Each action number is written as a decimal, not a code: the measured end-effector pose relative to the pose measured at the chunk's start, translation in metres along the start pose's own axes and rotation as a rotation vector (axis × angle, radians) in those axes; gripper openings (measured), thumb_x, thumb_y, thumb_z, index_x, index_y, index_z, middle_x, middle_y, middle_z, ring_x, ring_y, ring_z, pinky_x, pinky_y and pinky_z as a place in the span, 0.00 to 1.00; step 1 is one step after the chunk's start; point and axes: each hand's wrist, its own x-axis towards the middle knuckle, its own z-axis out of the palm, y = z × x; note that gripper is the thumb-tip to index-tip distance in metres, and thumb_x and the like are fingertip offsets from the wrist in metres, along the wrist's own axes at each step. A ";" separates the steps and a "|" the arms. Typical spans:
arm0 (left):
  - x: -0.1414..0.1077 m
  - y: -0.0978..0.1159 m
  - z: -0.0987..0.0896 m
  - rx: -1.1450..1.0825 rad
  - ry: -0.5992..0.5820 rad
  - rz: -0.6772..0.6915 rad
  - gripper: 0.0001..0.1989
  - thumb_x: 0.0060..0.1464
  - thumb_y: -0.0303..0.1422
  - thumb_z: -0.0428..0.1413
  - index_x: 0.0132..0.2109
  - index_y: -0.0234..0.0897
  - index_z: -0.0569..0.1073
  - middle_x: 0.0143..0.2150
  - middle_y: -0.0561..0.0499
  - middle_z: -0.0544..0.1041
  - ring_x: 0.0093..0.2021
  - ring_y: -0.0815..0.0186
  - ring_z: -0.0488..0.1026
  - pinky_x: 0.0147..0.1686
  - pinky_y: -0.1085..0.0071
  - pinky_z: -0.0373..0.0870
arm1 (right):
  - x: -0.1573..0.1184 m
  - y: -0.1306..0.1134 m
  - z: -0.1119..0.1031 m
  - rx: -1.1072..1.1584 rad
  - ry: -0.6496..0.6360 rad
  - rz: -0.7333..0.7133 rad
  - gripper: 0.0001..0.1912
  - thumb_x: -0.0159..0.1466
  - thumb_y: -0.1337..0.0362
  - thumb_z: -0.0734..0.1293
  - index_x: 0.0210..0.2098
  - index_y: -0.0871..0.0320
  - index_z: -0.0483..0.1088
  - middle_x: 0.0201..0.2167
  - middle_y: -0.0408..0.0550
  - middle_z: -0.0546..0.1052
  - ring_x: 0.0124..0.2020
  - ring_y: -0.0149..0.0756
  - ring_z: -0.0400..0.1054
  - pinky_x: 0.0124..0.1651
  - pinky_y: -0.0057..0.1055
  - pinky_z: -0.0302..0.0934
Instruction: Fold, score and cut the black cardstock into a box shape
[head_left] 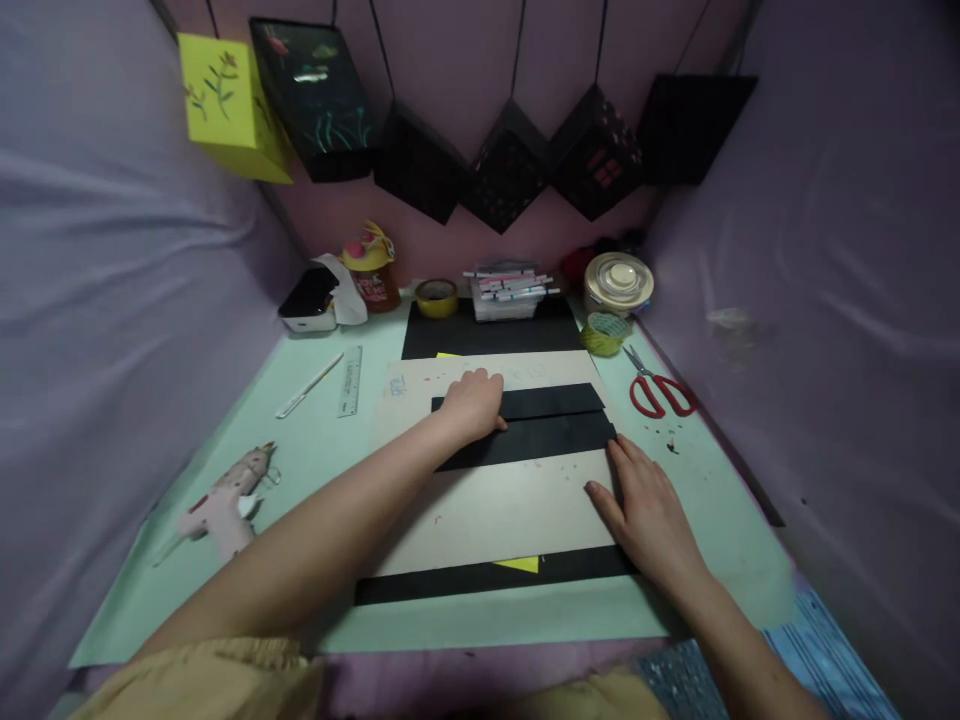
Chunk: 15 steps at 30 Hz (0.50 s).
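A strip of folded black paper (555, 436) lies across a white board (495, 510), with a narrow flap along its far side. My left hand (474, 405) is closed, its curled fingers pressing on the paper at the flap's left part; the fingertips are partly hidden. At the paper's right end, my right hand (649, 500) rests with fingers stretched out and thumb apart, its fingertips touching the paper's corner. Under the board, a larger black sheet (450, 583) sticks out at the near and far sides, with bits of yellow paper (525, 565) showing.
A glue gun (225, 500), white pen-like tool (310, 385) and ruler (349, 382) lie left. Red-handled scissors (656, 390) and green tape (604, 333) are right. Behind stand yellow tape (436, 298), a box of markers (510, 295) and a lidded container (619, 283). Paper lanterns (510, 165) hang above.
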 end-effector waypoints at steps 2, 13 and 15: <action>0.012 0.001 0.003 0.026 -0.039 -0.036 0.32 0.40 0.42 0.69 0.50 0.31 0.70 0.53 0.31 0.71 0.54 0.40 0.67 0.51 0.51 0.63 | 0.000 0.000 0.001 0.015 0.008 0.000 0.29 0.68 0.53 0.58 0.63 0.66 0.57 0.62 0.66 0.63 0.63 0.54 0.57 0.60 0.55 0.56; -0.021 -0.033 0.018 -1.130 0.055 -0.026 0.16 0.43 0.39 0.65 0.34 0.38 0.69 0.33 0.51 0.77 0.36 0.58 0.75 0.37 0.65 0.69 | 0.053 -0.018 -0.015 0.777 0.030 0.181 0.34 0.63 0.50 0.65 0.64 0.56 0.55 0.58 0.62 0.68 0.57 0.50 0.65 0.52 0.50 0.66; -0.035 -0.028 0.027 -1.524 0.062 -0.015 0.19 0.43 0.37 0.66 0.41 0.36 0.70 0.37 0.48 0.79 0.39 0.59 0.76 0.41 0.63 0.71 | 0.079 -0.031 -0.014 1.076 -0.076 0.275 0.36 0.60 0.49 0.67 0.63 0.55 0.56 0.55 0.60 0.71 0.51 0.47 0.70 0.45 0.45 0.70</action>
